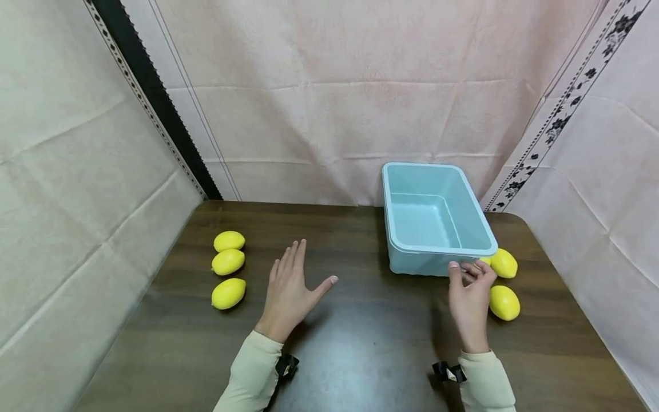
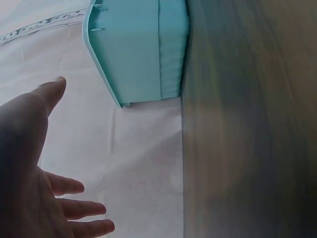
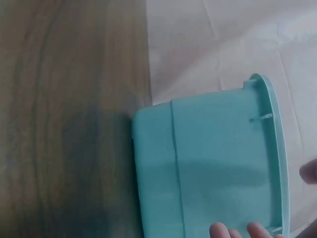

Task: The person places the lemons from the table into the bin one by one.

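Observation:
A light blue plastic bin point(image 1: 437, 264) stands at the back right of the table, and nothing lies in it. My right hand point(image 1: 471, 306) is at the bin's front right corner, fingers bent near the front wall below the rim. In the right wrist view its thumb point(image 3: 309, 171) is apart from the rim; whether the fingertips touch the wall cannot be told. My left hand point(image 1: 290, 294) hovers over the table with fingers straight and thumb spread, holding nothing. Three yellow lemons point(image 1: 228, 262) lie in a column left of it.
Right of the bin lie more lemons point(image 1: 504, 302), one partly hidden by the bin and my right hand. The dark wooden table point(image 1: 360, 332) is bordered by pale cloth point(image 1: 319, 114) at the back and both sides.

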{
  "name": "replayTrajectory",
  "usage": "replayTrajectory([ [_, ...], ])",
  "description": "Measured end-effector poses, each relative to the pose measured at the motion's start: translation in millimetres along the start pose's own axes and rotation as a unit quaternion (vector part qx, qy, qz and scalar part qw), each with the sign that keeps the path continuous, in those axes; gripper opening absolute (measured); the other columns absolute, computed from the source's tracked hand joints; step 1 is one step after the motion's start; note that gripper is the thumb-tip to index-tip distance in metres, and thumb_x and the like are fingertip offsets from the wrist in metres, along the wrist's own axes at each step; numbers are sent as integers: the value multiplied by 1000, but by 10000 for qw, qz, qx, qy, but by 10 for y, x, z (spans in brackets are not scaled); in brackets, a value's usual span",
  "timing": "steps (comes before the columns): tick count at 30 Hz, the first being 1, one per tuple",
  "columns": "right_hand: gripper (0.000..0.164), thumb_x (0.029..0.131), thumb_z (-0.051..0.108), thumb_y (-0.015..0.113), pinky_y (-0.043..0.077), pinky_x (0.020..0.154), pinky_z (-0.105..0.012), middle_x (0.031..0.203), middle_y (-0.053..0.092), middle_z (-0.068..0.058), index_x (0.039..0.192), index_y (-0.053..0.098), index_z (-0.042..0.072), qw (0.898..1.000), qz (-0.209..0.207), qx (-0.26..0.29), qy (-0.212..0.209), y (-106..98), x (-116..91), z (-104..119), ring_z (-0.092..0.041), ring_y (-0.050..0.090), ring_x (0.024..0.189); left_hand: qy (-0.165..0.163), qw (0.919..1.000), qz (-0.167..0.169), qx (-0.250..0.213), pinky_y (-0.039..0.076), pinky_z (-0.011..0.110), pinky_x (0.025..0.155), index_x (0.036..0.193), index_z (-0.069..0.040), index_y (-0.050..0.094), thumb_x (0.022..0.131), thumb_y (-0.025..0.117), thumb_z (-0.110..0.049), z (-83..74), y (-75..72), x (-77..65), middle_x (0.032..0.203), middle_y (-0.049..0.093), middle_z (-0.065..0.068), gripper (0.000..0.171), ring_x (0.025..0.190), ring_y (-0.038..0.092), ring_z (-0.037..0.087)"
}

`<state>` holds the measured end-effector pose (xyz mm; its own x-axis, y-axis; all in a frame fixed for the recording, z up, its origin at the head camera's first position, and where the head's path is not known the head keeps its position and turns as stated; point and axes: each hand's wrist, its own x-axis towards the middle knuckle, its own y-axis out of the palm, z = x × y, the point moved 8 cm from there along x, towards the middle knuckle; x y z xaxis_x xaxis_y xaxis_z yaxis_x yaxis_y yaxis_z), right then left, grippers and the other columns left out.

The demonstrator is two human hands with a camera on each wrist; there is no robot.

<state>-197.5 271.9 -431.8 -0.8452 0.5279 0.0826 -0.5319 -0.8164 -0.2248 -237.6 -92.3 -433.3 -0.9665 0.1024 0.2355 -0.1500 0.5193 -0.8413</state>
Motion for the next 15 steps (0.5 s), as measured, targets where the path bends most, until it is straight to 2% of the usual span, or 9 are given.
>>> replayTrajectory([
  [3,57,108,30,59,50,73,-12,122,45,-2,144,21,9,9970,-271,672,261,-78,67,-54,-12,55,98,-10,9998,2,-189,22,63,125,168,-8,25,92,67,-71,-17,34,-5,171,30,17,107,157,30,38],
  [6,57,107,28,60,52,68,-13,118,38,3,143,17,15,9919,-477,1085,462,-155,142,-84,-10,53,91,-35,9993,48,-372,23,62,124,168,-8,25,92,68,-70,-21,68,-6,171,30,17,107,156,31,38],
  [11,61,108,30,57,52,68,-13,123,30,5,151,16,14,9922,-604,942,541,-232,290,-20,-13,52,95,-98,9969,50,-777,27,62,123,168,-11,26,93,66,-72,-33,100,36,170,32,15,105,155,34,38],
  [15,58,109,31,55,52,68,-13,124,34,7,153,24,10,9935,-594,771,592,-253,408,6,-13,54,97,-221,9924,100,-1205,34,63,119,168,-15,27,93,65,-72,-53,136,98,169,36,13,102,152,38,38],
])
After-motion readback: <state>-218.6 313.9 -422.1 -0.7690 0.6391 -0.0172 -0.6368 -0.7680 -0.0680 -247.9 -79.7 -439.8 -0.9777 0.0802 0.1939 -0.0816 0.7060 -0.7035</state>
